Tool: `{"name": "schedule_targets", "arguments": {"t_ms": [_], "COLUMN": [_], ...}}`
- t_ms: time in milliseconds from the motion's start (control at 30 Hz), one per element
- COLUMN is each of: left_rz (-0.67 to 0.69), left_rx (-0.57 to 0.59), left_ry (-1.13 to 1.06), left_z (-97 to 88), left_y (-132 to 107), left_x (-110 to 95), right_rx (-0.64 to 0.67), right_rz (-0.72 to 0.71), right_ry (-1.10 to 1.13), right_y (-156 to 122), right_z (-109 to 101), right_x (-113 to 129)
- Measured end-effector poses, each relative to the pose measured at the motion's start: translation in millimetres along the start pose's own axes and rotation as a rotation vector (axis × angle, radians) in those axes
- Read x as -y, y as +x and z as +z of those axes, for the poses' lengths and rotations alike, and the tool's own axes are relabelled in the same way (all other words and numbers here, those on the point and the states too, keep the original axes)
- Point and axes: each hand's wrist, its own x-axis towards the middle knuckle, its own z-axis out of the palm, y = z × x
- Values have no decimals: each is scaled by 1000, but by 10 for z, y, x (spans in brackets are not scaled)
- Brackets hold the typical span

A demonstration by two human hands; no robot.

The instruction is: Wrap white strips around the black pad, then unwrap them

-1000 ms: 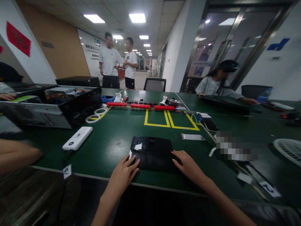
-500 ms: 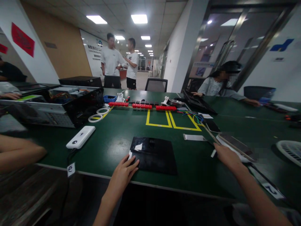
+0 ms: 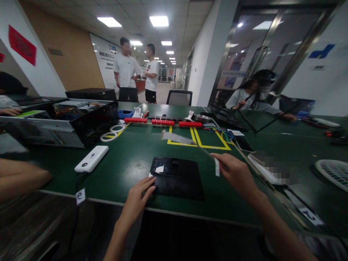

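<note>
The panel (image 3: 176, 177) lies flat on the green table (image 3: 127, 179), near the edge, right in front of the person; count it as the middle of the dial, twelve pointing away from them. There's a white patch (image 3: 159, 169) on it, at about ten.

The left hand (image 3: 140, 194) comes in from eight o'clock, fingertips on the panel's near left side, its grip open and not curled round anything. Out at three, the right hand (image 3: 235, 172) has its grip pinched on one end of a strip (image 3: 178, 138), with a small white tab (image 3: 216, 166) hanging by the fingertips. The strip's broad end stretches round to twelve, crossing some yellow tape (image 3: 214, 147); it's blurred, and I can't tell whether it touches the table.

A white box (image 3: 91, 159) sits just past nine, two white rings (image 3: 108, 137) at ten, and an opened computer case (image 3: 67, 127) beyond them. Red bars (image 3: 163, 122) line up past twelve. Coloured wires (image 3: 227, 136) and a phone (image 3: 244, 145) lie towards two. Farther off, between one and two, a co-worker (image 3: 246, 99) has a thin black frame (image 3: 254, 127) in front of them.
</note>
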Motion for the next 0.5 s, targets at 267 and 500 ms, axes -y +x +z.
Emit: {"name": "schedule_targets", "arguments": {"t_ms": [267,500], "left_rz": [-396,66], "left_rx": [79,-15], "left_ry": [-756,90], "left_z": [-156,102], "left_y": [48,49], "left_x": [-172,-253], "right_rx": [61,105], "right_rz": [-384,-361], "right_ry": [-16,-188], "right_y": [-121,-176], "right_z": [574,860], "right_x": [707,848]}}
